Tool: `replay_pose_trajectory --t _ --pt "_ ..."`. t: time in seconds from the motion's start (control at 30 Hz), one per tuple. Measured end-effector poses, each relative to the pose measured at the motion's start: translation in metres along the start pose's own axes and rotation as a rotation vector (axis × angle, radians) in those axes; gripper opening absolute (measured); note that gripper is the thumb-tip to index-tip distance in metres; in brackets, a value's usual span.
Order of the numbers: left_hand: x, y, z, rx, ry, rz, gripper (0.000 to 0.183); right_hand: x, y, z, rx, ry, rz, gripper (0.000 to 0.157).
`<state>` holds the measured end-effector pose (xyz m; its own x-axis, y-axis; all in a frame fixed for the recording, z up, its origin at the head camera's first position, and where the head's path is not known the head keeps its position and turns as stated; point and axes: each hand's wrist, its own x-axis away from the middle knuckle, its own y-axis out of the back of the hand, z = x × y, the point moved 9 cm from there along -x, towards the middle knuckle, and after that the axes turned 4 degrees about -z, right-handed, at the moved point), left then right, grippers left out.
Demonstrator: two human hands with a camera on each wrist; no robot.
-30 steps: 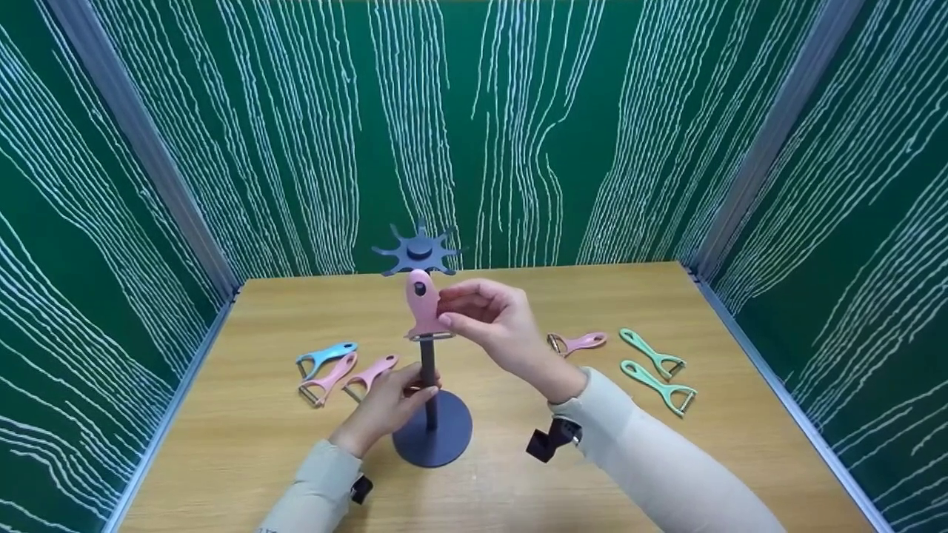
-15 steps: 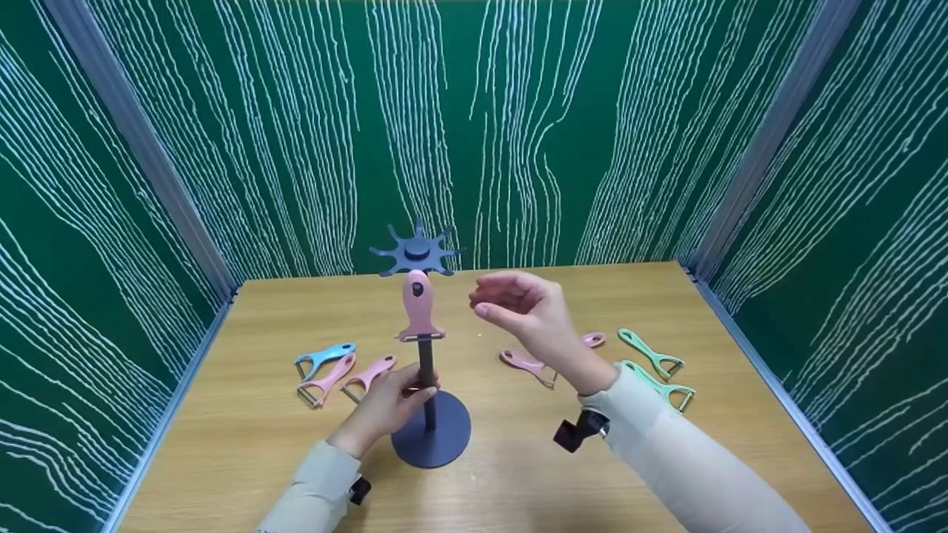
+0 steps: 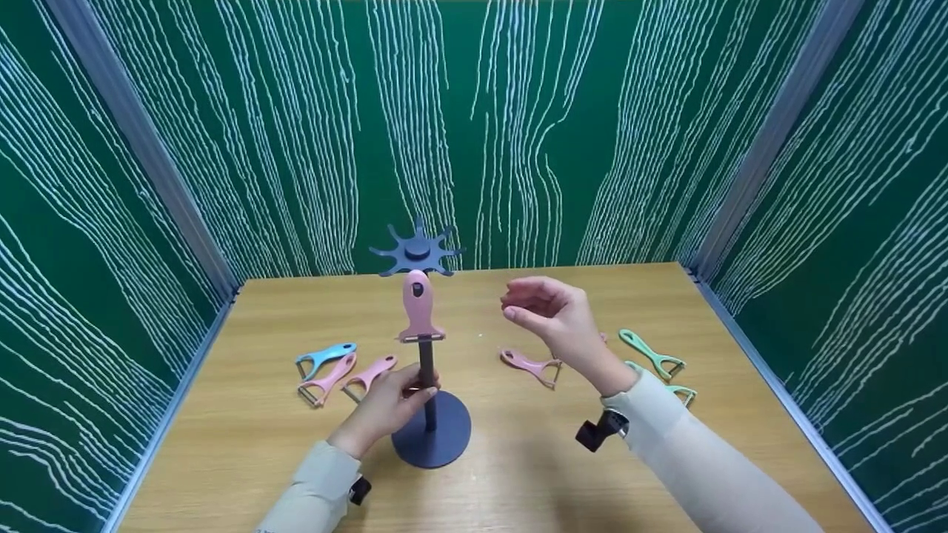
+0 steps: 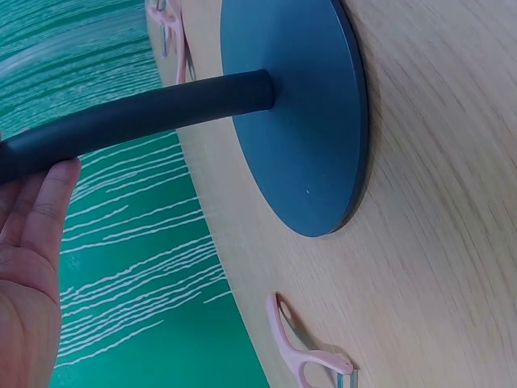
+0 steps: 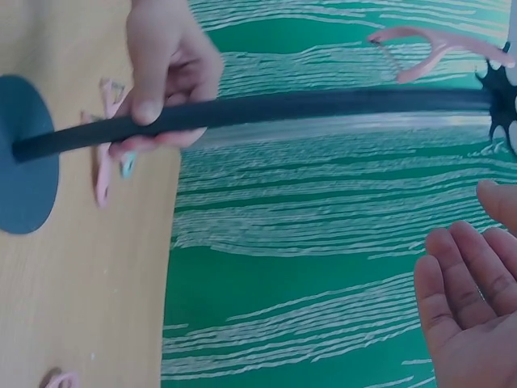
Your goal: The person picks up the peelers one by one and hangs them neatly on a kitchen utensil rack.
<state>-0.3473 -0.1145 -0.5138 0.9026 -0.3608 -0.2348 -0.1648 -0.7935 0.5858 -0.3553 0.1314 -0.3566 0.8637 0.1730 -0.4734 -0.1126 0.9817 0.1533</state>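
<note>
A dark stand has an upright pole (image 3: 427, 363), a round base (image 3: 448, 437) and a star-shaped hook top (image 3: 416, 254). From one front arm hangs a pink peeler (image 3: 418, 307), blade downward; the right wrist view shows this hanging peeler (image 5: 440, 47) beside the star top. My left hand (image 3: 386, 403) holds the lower pole between thumb and fingers. My right hand (image 3: 570, 329) is in the air to the right of the stand, fingers loosely bent and nothing in them; in the right wrist view the right hand (image 5: 477, 299) shows its bare palm.
Left on the wooden table lie a blue peeler (image 3: 326, 356) and two pink peelers, one pink peeler (image 3: 327, 381) beside it. To the right are a pink peeler (image 3: 527, 364), another mostly hidden by my right hand, and two green peelers, one farther back (image 3: 652, 352). Green walls enclose the table.
My right hand has let go of the hanging pink peeler and moved away to the right. A pink peeler on the table has come into sight. The left hand stays on the pole.
</note>
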Motion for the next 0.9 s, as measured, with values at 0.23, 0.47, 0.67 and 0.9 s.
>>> replay_pose_trajectory --t 0.23,0.47,0.67,0.9 --pt "0.001 0.001 0.0 0.003 -0.011 -0.011 0.019 0.001 0.012 -0.023 0.028 -0.005 -0.013 0.035" --pt "0.001 0.0 0.001 -0.01 0.006 -0.003 0.019 0.004 0.019 -0.045 0.068 -0.069 -0.014 0.037" --pt "0.001 0.0 0.002 0.0 0.019 0.007 0.019 0.007 0.024 -0.062 0.101 -0.116 -0.012 0.038" --pt "0.0 -0.001 0.005 0.012 0.043 0.01 0.017 0.01 0.028 -0.086 0.146 -0.175 -0.012 0.038"
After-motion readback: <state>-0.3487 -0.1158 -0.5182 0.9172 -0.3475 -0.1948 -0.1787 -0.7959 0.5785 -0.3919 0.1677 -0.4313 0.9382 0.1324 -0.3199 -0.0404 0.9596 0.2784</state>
